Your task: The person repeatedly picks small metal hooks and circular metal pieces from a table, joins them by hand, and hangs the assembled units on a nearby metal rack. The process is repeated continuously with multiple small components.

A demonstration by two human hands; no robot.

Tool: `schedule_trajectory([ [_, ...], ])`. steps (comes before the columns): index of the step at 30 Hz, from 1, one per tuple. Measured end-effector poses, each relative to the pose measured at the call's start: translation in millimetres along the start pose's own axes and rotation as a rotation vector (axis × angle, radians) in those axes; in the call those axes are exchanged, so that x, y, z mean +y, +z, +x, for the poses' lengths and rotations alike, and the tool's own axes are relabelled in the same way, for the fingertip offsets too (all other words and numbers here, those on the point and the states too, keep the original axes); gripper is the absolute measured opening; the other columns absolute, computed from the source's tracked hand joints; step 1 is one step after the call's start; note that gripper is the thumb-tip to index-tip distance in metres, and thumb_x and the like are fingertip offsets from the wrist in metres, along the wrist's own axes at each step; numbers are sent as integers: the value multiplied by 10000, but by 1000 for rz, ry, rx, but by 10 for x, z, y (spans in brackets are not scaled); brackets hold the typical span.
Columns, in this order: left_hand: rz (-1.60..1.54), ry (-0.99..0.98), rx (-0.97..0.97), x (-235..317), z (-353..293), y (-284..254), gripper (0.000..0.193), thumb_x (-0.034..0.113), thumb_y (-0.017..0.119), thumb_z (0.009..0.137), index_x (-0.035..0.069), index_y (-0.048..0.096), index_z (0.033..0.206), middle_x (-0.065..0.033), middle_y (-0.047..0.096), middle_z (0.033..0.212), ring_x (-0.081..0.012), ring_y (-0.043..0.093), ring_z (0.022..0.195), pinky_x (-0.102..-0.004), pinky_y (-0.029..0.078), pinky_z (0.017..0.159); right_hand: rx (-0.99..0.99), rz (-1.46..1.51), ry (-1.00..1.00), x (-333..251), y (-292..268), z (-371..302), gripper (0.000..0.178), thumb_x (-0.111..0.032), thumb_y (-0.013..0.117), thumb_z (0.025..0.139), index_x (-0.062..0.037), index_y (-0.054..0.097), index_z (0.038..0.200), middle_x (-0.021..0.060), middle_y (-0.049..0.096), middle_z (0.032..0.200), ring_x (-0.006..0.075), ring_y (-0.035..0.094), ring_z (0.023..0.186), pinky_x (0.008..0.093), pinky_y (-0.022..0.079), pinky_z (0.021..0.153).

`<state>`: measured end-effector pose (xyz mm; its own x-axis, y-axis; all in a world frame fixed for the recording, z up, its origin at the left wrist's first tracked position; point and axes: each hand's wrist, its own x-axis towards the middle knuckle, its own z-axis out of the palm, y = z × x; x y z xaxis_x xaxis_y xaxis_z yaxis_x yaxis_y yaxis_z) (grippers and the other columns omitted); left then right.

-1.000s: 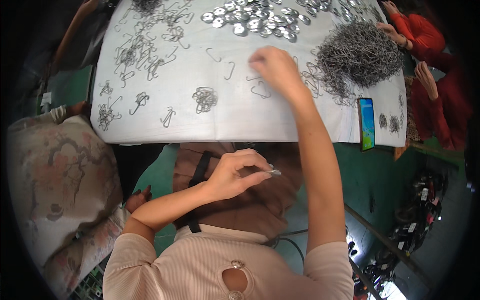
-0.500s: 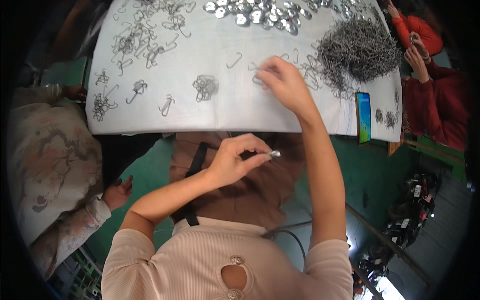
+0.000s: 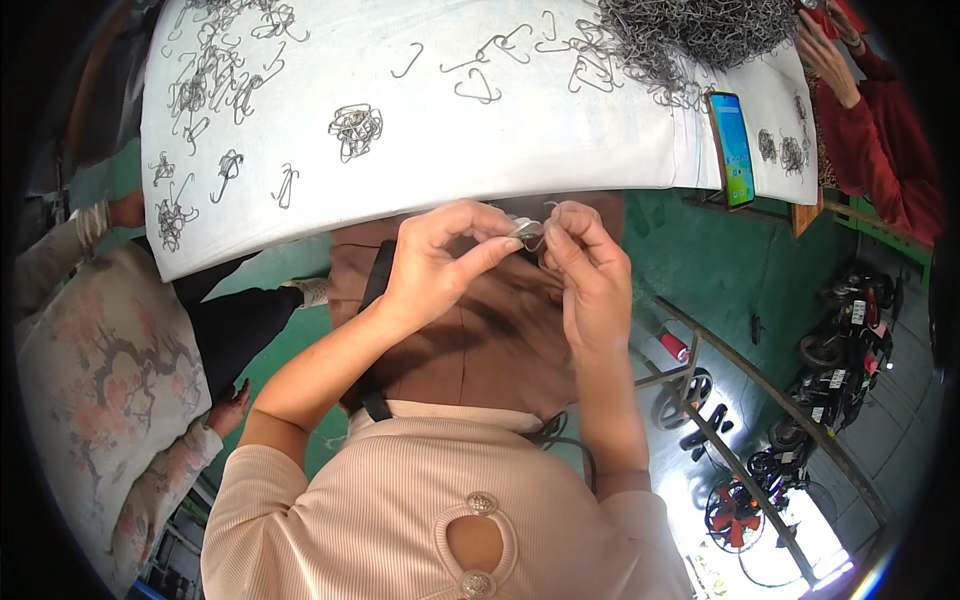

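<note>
Above my lap, just off the table's near edge, my two hands meet. My left hand (image 3: 436, 258) is closed, its thumb and fingertips pinching a small shiny metal cap (image 3: 524, 229). Against the cap's right side, my right hand (image 3: 592, 268) is closed in a pinch on a thin wire hook (image 3: 549, 206); the fingers hide most of it. Whether the hook is inside the cap or only touching it, I cannot tell. On the white-covered table (image 3: 440, 165) ahead lie a tangled clump of wire hooks (image 3: 356, 132) and a single loose hook (image 3: 408, 61).
A big heap of wire hooks (image 3: 700, 35) stands at the far right, with a phone (image 3: 732, 150) at the table edge. Scattered hooks (image 3: 205, 90) lie far left. One person (image 3: 120, 350) is at left, another in a red sleeve (image 3: 870, 140) at right. A metal rail (image 3: 760, 390) runs at right.
My right hand has come back from the loose hooks on the table to my left hand, bringing a wire hook. The view has tilted down, so the table sits higher.
</note>
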<state>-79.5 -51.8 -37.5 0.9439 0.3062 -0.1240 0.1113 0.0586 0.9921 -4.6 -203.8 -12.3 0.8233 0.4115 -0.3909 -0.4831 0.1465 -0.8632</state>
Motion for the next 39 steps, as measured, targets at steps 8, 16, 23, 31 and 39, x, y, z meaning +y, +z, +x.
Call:
schedule_trajectory([
  [8, 253, 252, 62, 90, 402, -234, 149, 144, 681, 843, 27, 693, 936, -107, 690, 914, -238, 654, 868, -327, 506, 778, 89, -469, -548, 95, 102, -96, 88, 24, 675, 815, -4, 622, 880, 86, 478, 1113, 136, 535, 930, 239, 505, 727],
  [16, 994, 173, 522, -156, 2245, -1258, 414, 365, 711, 801, 49, 679, 1067, -161, 665, 993, -324, 631, 924, -417, 495, 808, 79, -484, -575, 127, 108, -109, 86, 0, 695, 814, -12, 631, 870, 85, 480, 1104, 151, 532, 920, 240, 505, 749],
  [23, 604, 237, 442, -205, 2186, -1302, 260, 179, 679, 782, 42, 647, 1001, -190, 689, 911, -301, 679, 814, -401, 537, 722, 52, -525, -582, 215, 100, -107, 106, -13, 718, 787, -36, 654, 868, 85, 496, 1050, 183, 508, 917, 285, 443, 798],
  [31, 228, -164, -316, 531, 538, -419, 289, 81, 562, 933, 12, 623, 1207, -71, 639, 975, -113, 612, 753, -257, 533, 735, 12, -541, -583, 270, 143, 1, 102, -37, 721, 788, -37, 653, 863, 86, 511, 1029, 198, 533, 917, 302, 448, 797],
  [39, 421, 6, -376, 644, 293, -336, 324, 20, 586, 884, 18, 620, 1207, -62, 495, 752, -161, 566, 718, -279, 508, 705, 14, -635, -584, 325, 157, 52, 96, -46, 715, 795, -26, 647, 861, 69, 517, 1002, 189, 518, 917, 296, 445, 800],
])
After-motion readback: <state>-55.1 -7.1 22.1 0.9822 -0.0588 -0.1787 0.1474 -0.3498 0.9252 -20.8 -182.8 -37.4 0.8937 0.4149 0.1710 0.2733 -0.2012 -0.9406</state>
